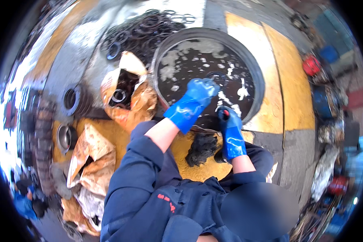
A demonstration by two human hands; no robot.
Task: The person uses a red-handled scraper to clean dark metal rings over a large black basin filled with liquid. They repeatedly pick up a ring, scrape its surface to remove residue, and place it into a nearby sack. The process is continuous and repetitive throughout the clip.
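Note:
A wide round metal tub of dark, foam-flecked liquid stands in front of me. Over the liquid, my left hand, in a long blue rubber glove, is closed with its fingers curled. A dark round shape shows just past its fingertips, partly in the liquid; whether the hand grips it is unclear. At the tub's near right rim, my right hand, in a matching glove, is closed around a dark thing with a red end. Most of that thing is hidden by the glove.
Many dark metal rings lie heaped beyond the tub's left side. A torn sack with rings inside stands left of it, near a ring stack, a metal bowl and another sack. A dark rag-like clump lies between my legs.

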